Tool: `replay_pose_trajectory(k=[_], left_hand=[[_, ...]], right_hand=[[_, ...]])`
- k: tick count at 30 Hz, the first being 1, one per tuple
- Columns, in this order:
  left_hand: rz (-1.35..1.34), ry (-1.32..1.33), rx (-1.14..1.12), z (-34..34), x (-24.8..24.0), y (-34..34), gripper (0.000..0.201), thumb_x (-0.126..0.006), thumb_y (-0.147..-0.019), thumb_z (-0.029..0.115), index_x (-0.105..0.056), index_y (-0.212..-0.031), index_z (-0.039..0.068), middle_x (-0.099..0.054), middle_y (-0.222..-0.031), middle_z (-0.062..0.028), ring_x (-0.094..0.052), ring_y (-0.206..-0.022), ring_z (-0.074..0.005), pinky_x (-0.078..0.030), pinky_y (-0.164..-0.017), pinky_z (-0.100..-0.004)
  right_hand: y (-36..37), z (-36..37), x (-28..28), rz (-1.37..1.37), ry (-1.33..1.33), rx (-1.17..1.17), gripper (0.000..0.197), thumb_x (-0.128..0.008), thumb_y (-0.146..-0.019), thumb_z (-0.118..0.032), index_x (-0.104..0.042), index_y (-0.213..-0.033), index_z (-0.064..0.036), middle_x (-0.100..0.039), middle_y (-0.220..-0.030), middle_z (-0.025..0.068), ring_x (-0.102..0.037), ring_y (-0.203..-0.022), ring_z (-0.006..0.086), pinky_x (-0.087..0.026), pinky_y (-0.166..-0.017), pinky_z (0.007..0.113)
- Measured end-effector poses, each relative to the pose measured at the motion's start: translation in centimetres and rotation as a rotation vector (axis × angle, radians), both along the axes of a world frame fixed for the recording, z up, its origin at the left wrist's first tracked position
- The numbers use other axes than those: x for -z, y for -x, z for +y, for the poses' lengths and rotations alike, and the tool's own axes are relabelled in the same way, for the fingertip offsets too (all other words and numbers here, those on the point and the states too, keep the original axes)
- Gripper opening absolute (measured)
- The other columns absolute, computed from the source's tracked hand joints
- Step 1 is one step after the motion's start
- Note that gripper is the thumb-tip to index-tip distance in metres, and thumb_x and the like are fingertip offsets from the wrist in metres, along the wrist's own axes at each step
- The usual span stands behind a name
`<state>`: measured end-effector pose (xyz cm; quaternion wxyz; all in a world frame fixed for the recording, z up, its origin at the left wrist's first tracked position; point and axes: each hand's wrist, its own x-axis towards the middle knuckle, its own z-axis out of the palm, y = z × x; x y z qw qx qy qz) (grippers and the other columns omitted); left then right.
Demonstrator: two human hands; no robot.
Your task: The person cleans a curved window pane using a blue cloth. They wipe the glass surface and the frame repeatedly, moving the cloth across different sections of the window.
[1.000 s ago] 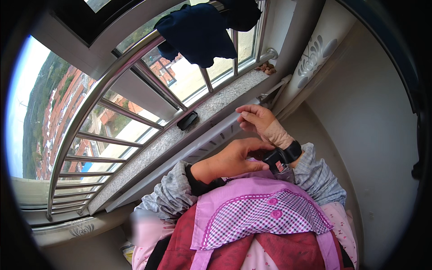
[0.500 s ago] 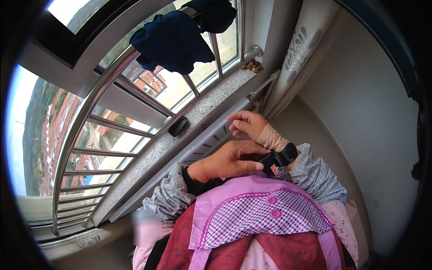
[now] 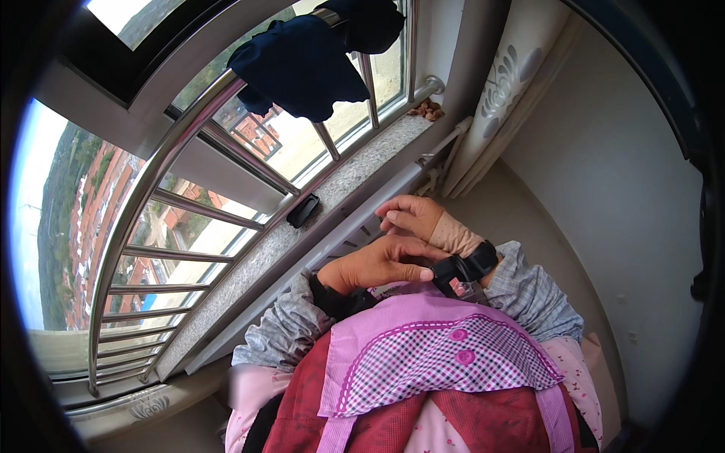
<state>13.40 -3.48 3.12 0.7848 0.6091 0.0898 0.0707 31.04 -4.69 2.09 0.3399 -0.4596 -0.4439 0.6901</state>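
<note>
A black block-shaped device on a dark wrist strap (image 3: 470, 264) sits around my right wrist, over the grey checked cuff. My left hand (image 3: 370, 266) reaches across to it, thumb and fingers closed on its near-left side; part of the grip is hidden behind the device. Just beyond, my right hand (image 3: 421, 219) hangs with loosely bent fingers, thumb apart, and nothing visible in it. Another black band (image 3: 332, 300) wraps my left wrist. Below both hands lies the pink checked bib (image 3: 438, 343) of an apron with two buttons.
A granite sill (image 3: 264, 245) runs diagonally along the window, with a small black object (image 3: 303, 211) on it and brown pieces (image 3: 427, 110) at its far end. Metal railings (image 3: 170, 251) stand before the glass, dark blue cloth (image 3: 298, 68) draped over them. A white radiator (image 3: 370, 215) sits below; a patterned curtain (image 3: 506, 87) hangs right.
Both hands shift slightly left, and the right hand drops a little lower. My left hand stays on the wrist device. The whole view moves slightly.
</note>
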Motion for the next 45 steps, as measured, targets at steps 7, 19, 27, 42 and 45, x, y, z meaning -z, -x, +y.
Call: replay_pose_trajectory(k=[7,19,27,42,45], left_hand=[[0.003,0.112,-0.01,0.2,2.3,1.0,0.045,-0.067,-0.098,0.013,-0.057,-0.14,0.0,-0.062,-0.135,-0.0081,-0.054,-0.128,-0.0176,-0.039,-0.112,-0.0328],[-0.082,0.198,-0.015,-0.6,1.8,2.4,0.026,-0.056,-0.103,0.01,-0.06,-0.128,0.003,-0.058,-0.131,-0.0068,-0.058,-0.119,-0.0175,-0.048,-0.102,-0.0326],[-0.128,-0.15,0.111,-1.2,-2.3,3.9,0.045,-0.067,-0.09,-0.003,-0.055,-0.133,0.005,-0.057,-0.129,-0.0065,-0.052,-0.124,-0.0169,-0.042,-0.107,-0.03],[-0.126,0.674,-0.907,8.3,3.3,5.5,0.014,-0.06,-0.1,0.006,-0.055,-0.113,0.006,-0.065,-0.098,-0.0105,-0.068,-0.088,-0.022,-0.06,-0.081,-0.0316],[-0.32,0.848,-1.096,9.8,4.7,4.9,0.01,-0.059,-0.1,0.008,-0.055,-0.109,0.006,-0.065,-0.097,-0.0118,-0.067,-0.085,-0.0246,-0.06,-0.077,-0.0302]], right_hand=[[0.7,0.7,0.3,-0.075,-0.022,-0.102,0.034,-0.055,-0.104,-0.023,-0.059,-0.129,0.0003,-0.066,-0.109,0.0091,-0.063,-0.098,0.0146,-0.053,-0.09,0.029],[2.3,0.3,0.1,0.108,0.016,-0.146,0.041,-0.053,-0.106,-0.028,-0.056,-0.133,0.0019,-0.065,-0.117,0.0133,-0.064,-0.11,0.019,-0.053,-0.096,0.03],[3.7,-0.1,-3.3,0.356,-0.016,-0.45,0.059,-0.05,-0.105,-0.045,-0.056,-0.138,0.0028,-0.063,-0.131,0.0168,-0.06,-0.123,0.0246,-0.045,-0.109,0.039],[2.2,3.7,-2.6,-0.388,-0.453,0.177,0.031,-0.056,-0.106,-0.028,-0.066,-0.122,-0.0039,-0.067,-0.113,0.0035,-0.06,-0.104,0.0109,-0.046,-0.095,0.025],[2.5,2.9,-3.0,-0.308,-0.527,0.056,0.029,-0.06,-0.104,-0.027,-0.067,-0.119,-0.0032,-0.066,-0.114,0.0041,-0.06,-0.104,0.0121,-0.046,-0.093,0.026]])
